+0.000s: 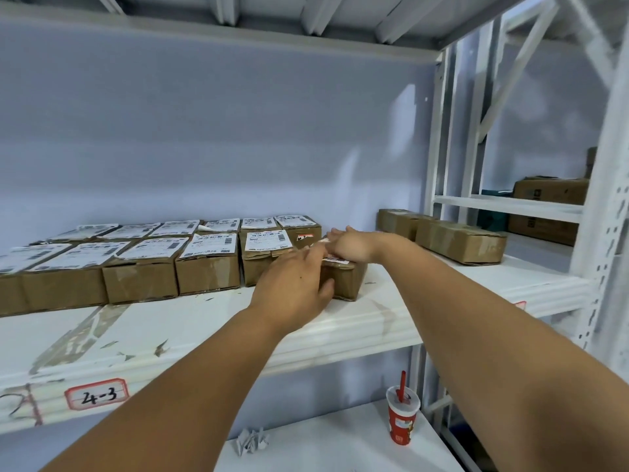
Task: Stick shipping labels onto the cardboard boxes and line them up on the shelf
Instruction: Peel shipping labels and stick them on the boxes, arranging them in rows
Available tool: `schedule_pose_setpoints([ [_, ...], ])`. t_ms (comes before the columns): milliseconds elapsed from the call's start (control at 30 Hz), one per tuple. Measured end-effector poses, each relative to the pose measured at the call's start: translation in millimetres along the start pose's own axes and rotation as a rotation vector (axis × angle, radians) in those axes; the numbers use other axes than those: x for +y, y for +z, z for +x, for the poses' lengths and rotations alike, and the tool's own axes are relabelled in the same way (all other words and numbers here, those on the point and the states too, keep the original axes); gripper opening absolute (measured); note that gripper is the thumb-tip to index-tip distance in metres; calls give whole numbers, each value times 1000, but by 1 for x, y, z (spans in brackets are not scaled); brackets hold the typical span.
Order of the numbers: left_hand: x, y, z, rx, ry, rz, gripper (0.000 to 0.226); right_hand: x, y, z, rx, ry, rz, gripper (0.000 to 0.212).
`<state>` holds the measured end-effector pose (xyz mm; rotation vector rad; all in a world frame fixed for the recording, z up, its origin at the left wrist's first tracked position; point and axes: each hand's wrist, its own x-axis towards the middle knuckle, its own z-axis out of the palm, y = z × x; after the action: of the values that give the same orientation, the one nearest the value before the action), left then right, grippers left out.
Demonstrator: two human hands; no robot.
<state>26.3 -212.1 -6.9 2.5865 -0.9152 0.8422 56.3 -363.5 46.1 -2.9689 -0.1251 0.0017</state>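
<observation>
Left hand (292,284) grips box (344,282) at its front edge, steadying it on shelf (204,321). Right hand (350,247), fingers flat, presses label (336,259) down, evidently to bond it.

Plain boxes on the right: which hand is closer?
Right. The right hand presses the label left of the plain boxes; the left hand holds the box farther left.
</observation>
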Motion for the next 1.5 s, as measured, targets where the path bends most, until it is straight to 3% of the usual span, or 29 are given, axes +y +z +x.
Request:
schedule_pose_setpoints([
  [67,-1,3,0,6,-30,-24,38,2,3,-4,10,-47,55,41],
  [267,-6,9,3,-15,-47,-92,49,6,6,-32,40,-101,195,50],
  [367,-6,8,3,-4,-31,-61,43,7,13,-35,117,-108,205,46],
  [567,-9,9,2,-2,-11,-42,40,10,24,-25,228,59,248,43],
  [767,-10,7,2,18,42,-33,36,26,34,-15,328,126,552,43],
  [933,-10,8,1,30,26,-120,46,34,47,-14,568,282,647,47],
  [1100,-11,10,2,76,-5,-48,45,36,44,-21,731,241,913,43],
  [1267,-9,9,0,73,45,-73,49,33,44,-22,632,105,1024,6],
  [1367,-8,8,0,60,74,-145,48,31,46,-21,568,96,1035,9],
  [1500,-8,8,1,4,83,-100,48,33,48,-18,607,116,1019,30],
])
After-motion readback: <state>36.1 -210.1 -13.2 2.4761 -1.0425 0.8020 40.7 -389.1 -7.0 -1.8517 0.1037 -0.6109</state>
